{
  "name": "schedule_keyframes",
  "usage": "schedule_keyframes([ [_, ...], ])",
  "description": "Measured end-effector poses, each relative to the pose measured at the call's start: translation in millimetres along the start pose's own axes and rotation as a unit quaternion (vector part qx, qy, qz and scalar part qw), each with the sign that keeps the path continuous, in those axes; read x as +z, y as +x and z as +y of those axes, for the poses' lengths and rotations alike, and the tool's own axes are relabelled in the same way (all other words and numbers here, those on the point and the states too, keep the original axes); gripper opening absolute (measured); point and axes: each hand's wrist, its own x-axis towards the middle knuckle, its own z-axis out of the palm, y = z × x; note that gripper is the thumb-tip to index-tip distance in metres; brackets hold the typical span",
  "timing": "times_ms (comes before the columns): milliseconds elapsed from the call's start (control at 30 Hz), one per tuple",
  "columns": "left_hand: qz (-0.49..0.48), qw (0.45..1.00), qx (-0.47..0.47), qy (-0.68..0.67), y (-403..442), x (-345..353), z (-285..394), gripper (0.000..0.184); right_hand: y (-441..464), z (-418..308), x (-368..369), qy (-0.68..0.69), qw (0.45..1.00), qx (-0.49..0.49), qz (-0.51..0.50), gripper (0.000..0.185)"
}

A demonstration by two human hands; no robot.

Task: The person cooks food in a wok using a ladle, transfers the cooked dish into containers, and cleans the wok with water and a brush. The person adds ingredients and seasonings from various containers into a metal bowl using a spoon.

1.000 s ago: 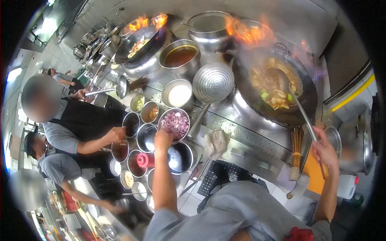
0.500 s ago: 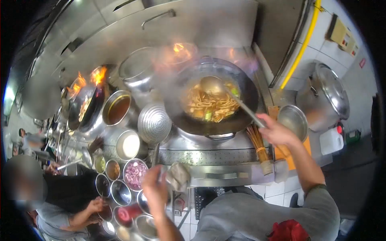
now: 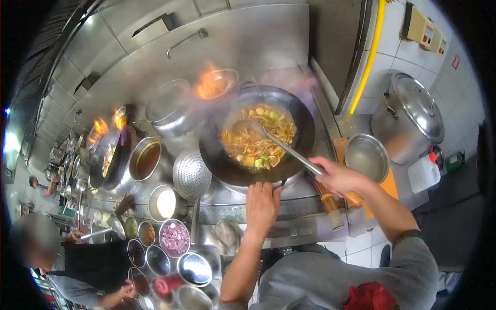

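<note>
Left hand (image 3: 262, 206) grips the wok (image 3: 305, 126) by its near edge; right hand (image 3: 338, 179) holds a ladle (image 3: 291, 149), bowl mid-wok.

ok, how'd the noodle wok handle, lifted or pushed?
Probably heavy: the wok is wide and holds a load of noodles. Its bowl shape may let it rock when pushed. The noodles look wet and loose, so they'd likely slide if it tips.

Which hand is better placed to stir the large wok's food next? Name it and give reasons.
Probably the right hand: it grips the ladle, whose bowl is in the food. The left hand is at the near rim of the wok, away from the ladle.
</note>
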Motion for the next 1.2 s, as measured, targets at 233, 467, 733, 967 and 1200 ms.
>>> schedule_keyframes([
  [233, -0.004, 1.000, 0.006, -0.011, 13.5, -10.0, -0.6, 0.019, 17.3, 39.0, -13.4, -0.172, 0.961, -0.116, 0.181, 0.054],
  [467, 0.051, 0.997, -0.055, -0.021, -10.0, -35.8, -31.6, 0.035, 17.3, 15.0, 19.7, 0.071, 0.995, -0.056, 0.050, 0.057],
  [733, -0.109, 0.910, -0.352, 0.187, -121.6, -68.6, -205.9, 0.049, 16.3, -15.0, 22.4, -0.112, 0.991, -0.009, 0.078, 0.054],
  [967, -0.177, 0.899, -0.344, 0.205, -143.6, -76.4, -211.4, 0.056, -17.5, -6.0, -1.7, -0.056, 0.997, 0.025, 0.041, 0.055],
  [1200, -0.165, 0.866, -0.394, 0.259, -148.0, -72.9, -179.3, 0.059, 11.4, 13.0, 19.1, 0.026, 0.999, -0.009, 0.043, 0.057],
])
